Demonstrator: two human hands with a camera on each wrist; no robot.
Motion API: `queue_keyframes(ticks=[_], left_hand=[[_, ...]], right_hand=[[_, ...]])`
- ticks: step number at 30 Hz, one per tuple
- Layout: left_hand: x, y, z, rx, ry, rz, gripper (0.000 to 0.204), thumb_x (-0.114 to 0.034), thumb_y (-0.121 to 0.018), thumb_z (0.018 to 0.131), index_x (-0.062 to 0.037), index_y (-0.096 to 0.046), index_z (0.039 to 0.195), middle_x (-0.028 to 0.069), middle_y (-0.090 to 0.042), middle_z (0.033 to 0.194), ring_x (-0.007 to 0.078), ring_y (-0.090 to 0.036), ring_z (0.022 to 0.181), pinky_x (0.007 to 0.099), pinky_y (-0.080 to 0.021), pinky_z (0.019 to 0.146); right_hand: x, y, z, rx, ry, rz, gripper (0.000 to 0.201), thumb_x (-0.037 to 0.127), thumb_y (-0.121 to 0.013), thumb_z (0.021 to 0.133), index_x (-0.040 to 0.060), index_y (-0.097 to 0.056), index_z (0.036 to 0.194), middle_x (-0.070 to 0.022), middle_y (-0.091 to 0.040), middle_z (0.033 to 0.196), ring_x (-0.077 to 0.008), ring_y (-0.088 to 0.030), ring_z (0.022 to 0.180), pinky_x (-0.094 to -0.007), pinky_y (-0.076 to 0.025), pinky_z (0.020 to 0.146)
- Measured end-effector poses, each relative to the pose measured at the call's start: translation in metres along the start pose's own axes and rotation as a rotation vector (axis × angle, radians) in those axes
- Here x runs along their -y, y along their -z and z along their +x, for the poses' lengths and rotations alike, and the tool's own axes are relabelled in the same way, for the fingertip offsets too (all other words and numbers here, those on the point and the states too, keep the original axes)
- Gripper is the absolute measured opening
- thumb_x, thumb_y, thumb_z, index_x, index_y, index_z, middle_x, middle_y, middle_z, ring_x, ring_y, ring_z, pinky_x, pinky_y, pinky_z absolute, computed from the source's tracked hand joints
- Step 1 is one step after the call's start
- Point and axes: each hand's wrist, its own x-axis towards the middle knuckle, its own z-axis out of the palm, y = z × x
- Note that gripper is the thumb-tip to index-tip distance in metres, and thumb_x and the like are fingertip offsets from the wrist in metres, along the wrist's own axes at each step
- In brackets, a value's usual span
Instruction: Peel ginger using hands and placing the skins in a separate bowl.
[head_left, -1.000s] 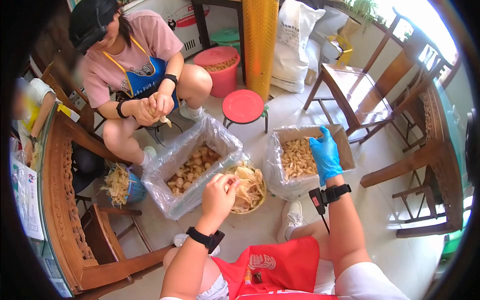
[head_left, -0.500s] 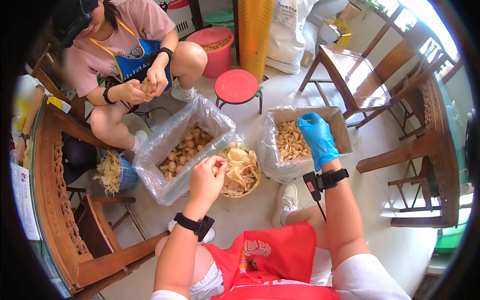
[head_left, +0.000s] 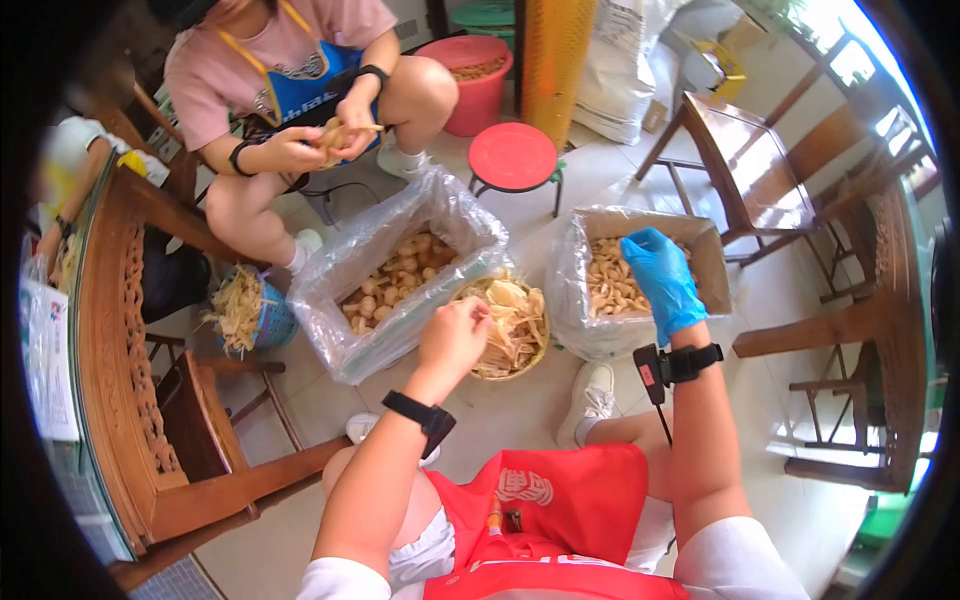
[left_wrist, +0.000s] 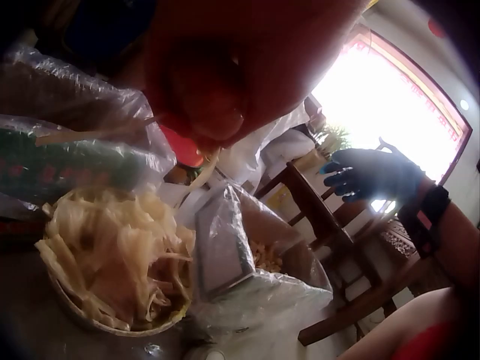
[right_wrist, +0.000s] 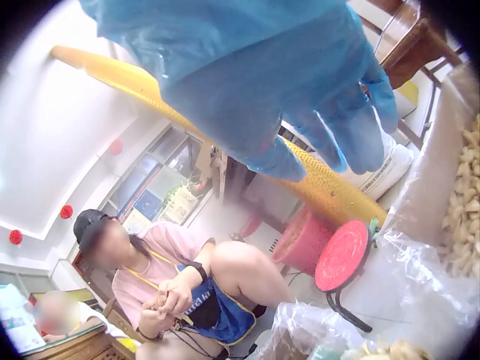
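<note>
My bare left hand (head_left: pixel 456 338) is over the near-left edge of a round basket (head_left: pixel 540 360) of pale, papery peels (head_left: pixel 512 322). In the left wrist view its fingertips pinch thin pale strips of peel (left_wrist: pixel 201 174) that hang down above the basket. My right hand (head_left: pixel 664 282), in a blue glove, is above a plastic-lined box (head_left: pixel 712 250) of small pale curved pieces (head_left: pixel 612 280). Its fingers hang loosely apart with nothing between them in the right wrist view. Left of the basket, another lined box (head_left: pixel 330 290) contains rounder pale pieces (head_left: pixel 395 280).
Across from me a seated person (head_left: pixel 270 110) handles a pale piece with both hands. A red stool (head_left: pixel 513 155) stands behind the boxes. A blue basket of peels (head_left: pixel 268 318) stands at left, beside wooden furniture (head_left: pixel 140 400). A wooden chair (head_left: pixel 745 165) is at right.
The head view has shifted. My gloved right hand's fingers, raised a second ago, now point down toward the pieces in the box. My left hand stays by the peel basket.
</note>
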Motion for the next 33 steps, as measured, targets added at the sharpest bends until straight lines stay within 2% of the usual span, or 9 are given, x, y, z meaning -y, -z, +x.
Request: queue_keyframes(ticks=[3, 9, 13, 17, 18, 21, 22, 29, 33], left_hand=[[-0.002, -0.009, -0.002, 0.06, 0.018, 0.069, 0.017, -0.016, -0.065, 0.078, -0.0063, -0.063, 0.092, 0.0102, -0.067, 0.082, 0.026, -0.065, 0.075, 0.0363, -0.05, 0.065], [-0.011, -0.015, -0.003, -0.057, 0.061, 0.076, 0.028, -0.018, -0.066, 0.078, -0.0099, -0.057, 0.103, 0.0079, -0.062, 0.095, 0.0261, -0.062, 0.087, 0.0376, -0.049, 0.07], [-0.014, -0.01, -0.006, 0.0, 0.104, -0.012, 0.03, -0.021, -0.068, 0.077, -0.0084, -0.057, 0.102, 0.0092, -0.06, 0.098, 0.0255, -0.059, 0.094, 0.0361, -0.048, 0.077], [-0.015, 0.001, -0.019, 0.098, 0.157, -0.061, 0.05, -0.018, -0.073, 0.07, -0.0084, -0.051, 0.114, 0.0133, -0.053, 0.11, 0.0277, -0.056, 0.102, 0.0355, -0.047, 0.083], [-0.021, 0.012, -0.023, 0.143, 0.18, -0.084, 0.059, -0.007, -0.072, 0.067, -0.0079, -0.047, 0.12, 0.0166, -0.047, 0.117, 0.0323, -0.052, 0.107, 0.0371, -0.046, 0.086], [-0.005, 0.017, -0.03, 0.172, 0.143, -0.103, 0.06, 0.002, -0.068, 0.065, -0.0066, -0.047, 0.12, 0.0201, -0.045, 0.117, 0.0376, -0.05, 0.109, 0.0385, -0.045, 0.087], [-0.003, 0.02, -0.035, 0.103, 0.089, -0.141, 0.054, 0.009, -0.063, 0.062, -0.0023, -0.05, 0.113, 0.0234, -0.047, 0.112, 0.0427, -0.052, 0.101, 0.0424, -0.046, 0.084], [0.023, 0.044, -0.05, 0.087, 0.127, 0.043, 0.04, 0.009, -0.056, 0.064, 0.0004, -0.053, 0.103, 0.0253, -0.052, 0.1, 0.044, -0.054, 0.094, 0.0449, -0.046, 0.08], [0.02, 0.063, -0.054, 0.079, 0.125, 0.069, 0.035, 0.008, -0.056, 0.064, 0.0016, -0.053, 0.098, 0.025, -0.053, 0.097, 0.0442, -0.054, 0.092, 0.0469, -0.046, 0.079]], right_hand=[[0.01, 0.002, -0.004, 0.007, 0.006, -0.047, 0.03, 0.029, -0.062, 0.083, 0.0011, -0.064, 0.093, -0.0166, -0.066, 0.082, -0.0262, -0.064, 0.076, -0.0354, -0.049, 0.07], [0.033, -0.008, -0.01, 0.074, 0.001, -0.084, 0.027, 0.027, -0.062, 0.083, 0.0018, -0.064, 0.092, -0.0125, -0.065, 0.075, -0.0196, -0.061, 0.065, -0.0321, -0.048, 0.063], [0.047, -0.035, -0.016, 0.245, 0.005, -0.14, 0.03, 0.03, -0.058, 0.084, 0.0059, -0.063, 0.101, -0.0186, -0.065, 0.092, -0.032, -0.063, 0.085, -0.0374, -0.048, 0.075], [0.052, -0.091, -0.027, 0.374, 0.232, -0.076, 0.033, 0.021, -0.054, 0.085, 0.0102, -0.058, 0.116, -0.022, -0.064, 0.095, -0.0354, -0.062, 0.088, -0.0387, -0.048, 0.076], [0.084, -0.091, -0.036, 0.49, 0.202, -0.11, 0.037, 0.015, -0.052, 0.086, 0.0093, -0.054, 0.122, -0.0229, -0.063, 0.091, -0.0314, -0.063, 0.083, -0.0371, -0.048, 0.074], [0.115, -0.125, -0.047, 0.685, 0.135, 0.387, 0.042, 0.011, -0.051, 0.086, 0.0068, -0.051, 0.128, -0.0133, -0.064, 0.092, -0.0148, -0.055, 0.071, -0.0296, -0.047, 0.07], [0.117, -0.14, -0.046, 0.685, 0.145, 0.387, 0.042, 0.011, -0.051, 0.086, 0.0068, -0.051, 0.128, -0.0133, -0.064, 0.092, -0.0148, -0.055, 0.071, -0.0296, -0.047, 0.07], [0.131, -0.212, -0.049, 0.733, 0.097, 0.376, 0.042, 0.015, -0.056, 0.085, 0.006, -0.053, 0.126, -0.0107, -0.063, 0.101, -0.0143, -0.055, 0.081, -0.0284, -0.046, 0.073], [0.119, -0.195, -0.047, 0.708, 0.127, 0.261, 0.044, 0.022, -0.061, 0.083, 0.005, -0.055, 0.122, -0.014, -0.064, 0.101, -0.02, -0.061, 0.086, -0.0316, -0.048, 0.077]])
